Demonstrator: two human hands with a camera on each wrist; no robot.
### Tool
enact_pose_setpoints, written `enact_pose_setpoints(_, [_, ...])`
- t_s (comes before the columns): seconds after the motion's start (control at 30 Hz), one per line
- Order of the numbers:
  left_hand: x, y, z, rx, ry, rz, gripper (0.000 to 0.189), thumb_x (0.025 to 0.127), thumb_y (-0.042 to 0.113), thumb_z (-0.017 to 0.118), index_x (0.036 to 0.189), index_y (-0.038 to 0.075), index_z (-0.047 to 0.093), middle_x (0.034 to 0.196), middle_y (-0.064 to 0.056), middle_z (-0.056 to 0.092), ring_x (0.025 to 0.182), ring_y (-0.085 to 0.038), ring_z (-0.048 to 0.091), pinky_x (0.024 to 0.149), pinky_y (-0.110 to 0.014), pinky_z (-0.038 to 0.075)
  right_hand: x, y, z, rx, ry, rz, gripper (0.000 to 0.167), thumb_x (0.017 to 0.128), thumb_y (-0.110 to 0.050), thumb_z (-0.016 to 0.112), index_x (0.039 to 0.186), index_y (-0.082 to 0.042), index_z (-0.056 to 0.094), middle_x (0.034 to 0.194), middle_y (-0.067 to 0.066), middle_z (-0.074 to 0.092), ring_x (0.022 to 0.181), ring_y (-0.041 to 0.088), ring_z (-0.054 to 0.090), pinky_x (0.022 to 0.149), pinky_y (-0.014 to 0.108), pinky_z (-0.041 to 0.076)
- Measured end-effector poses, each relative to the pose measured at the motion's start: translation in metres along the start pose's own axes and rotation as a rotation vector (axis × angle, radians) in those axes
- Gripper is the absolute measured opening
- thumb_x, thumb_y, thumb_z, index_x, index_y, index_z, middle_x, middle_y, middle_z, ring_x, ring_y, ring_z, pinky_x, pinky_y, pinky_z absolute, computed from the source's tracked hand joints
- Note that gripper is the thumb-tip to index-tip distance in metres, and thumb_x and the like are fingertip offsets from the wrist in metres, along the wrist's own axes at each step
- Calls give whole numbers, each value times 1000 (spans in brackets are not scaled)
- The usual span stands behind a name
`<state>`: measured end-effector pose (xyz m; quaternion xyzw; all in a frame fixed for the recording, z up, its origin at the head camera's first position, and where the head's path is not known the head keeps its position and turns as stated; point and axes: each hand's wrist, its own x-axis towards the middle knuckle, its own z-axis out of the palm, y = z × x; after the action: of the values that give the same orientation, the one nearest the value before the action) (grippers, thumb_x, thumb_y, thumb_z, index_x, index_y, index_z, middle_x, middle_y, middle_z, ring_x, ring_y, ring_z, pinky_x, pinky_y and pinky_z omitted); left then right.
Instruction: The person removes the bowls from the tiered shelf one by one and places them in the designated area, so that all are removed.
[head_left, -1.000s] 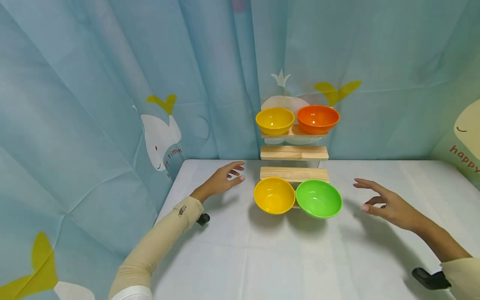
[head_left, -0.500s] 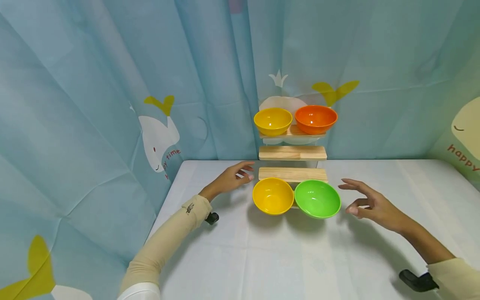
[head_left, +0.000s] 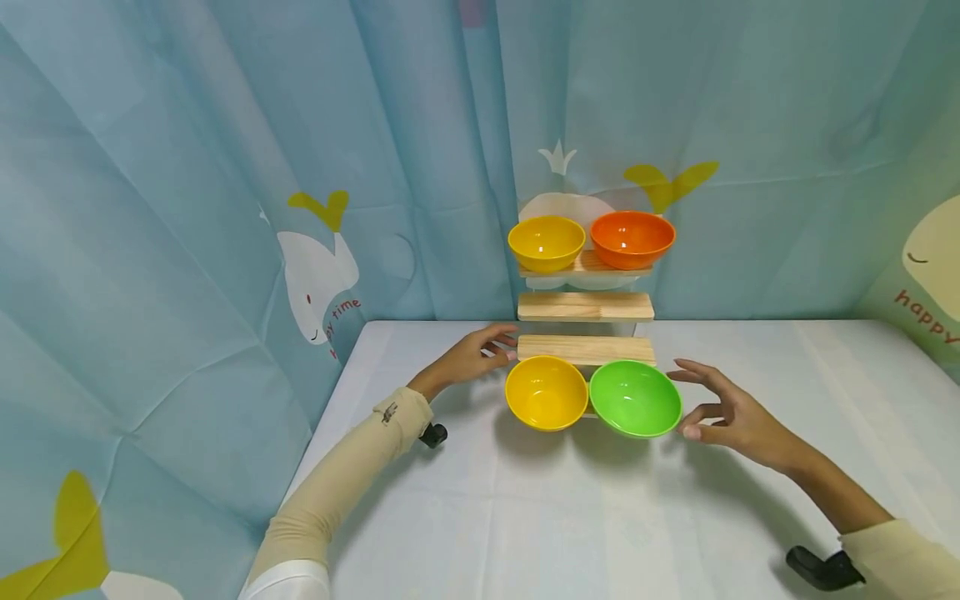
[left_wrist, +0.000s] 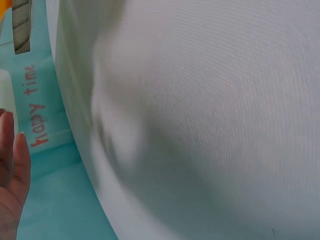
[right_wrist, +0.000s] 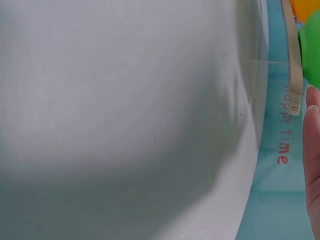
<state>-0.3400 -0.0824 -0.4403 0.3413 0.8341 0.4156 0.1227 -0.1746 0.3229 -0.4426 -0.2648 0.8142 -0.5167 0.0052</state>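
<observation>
A four-tier wooden rack [head_left: 587, 307] bears the bowls. On its lowest tier sit a yellow bowl [head_left: 547, 393] at left and a green bowl [head_left: 635, 399] at right. My right hand [head_left: 738, 421] is beside the green bowl's right side, thumb and fingers parted; whether a fingertip touches it I cannot tell. In the right wrist view, fingers [right_wrist: 312, 145] appear just below the green bowl [right_wrist: 312, 50]. My left hand [head_left: 474, 354] is at the rack's left end near the yellow bowl, fingers loosely bent, holding nothing; contact with the rack is unclear.
Another yellow bowl [head_left: 547, 244] and an orange bowl [head_left: 632, 240] stand side by side on the top tier. The rack stands on a white-covered table [head_left: 555, 517]. Behind and to the left hangs a light blue curtain [head_left: 420, 167] with whale prints.
Both hands have moved inward: the left hand to the right toward the rack's end, the right hand to the left up to the green bowl. The bowls stay in place.
</observation>
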Motion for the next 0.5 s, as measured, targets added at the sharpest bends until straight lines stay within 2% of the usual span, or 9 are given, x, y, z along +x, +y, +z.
enact_pose_setpoints(0.37, [6, 3, 5, 16, -17, -3, 54, 103, 27, 60, 151, 7, 45, 136, -14, 60, 120, -26, 61, 100, -36, 52, 0, 1, 7, 42, 12, -9, 97, 82, 15, 69, 160, -9, 18, 147, -16, 38, 81, 25, 73, 70, 29, 59])
enact_pose_setpoints(0.5, [6, 4, 5, 13, -10, -12, 53, 102, 27, 61, 149, 9, 48, 133, -12, 62, 116, -24, 62, 97, -34, 53, 1, -1, 9, 70, 11, -13, 98, 81, 16, 69, 160, -8, 17, 148, -12, 37, 81, 25, 72, 70, 29, 59])
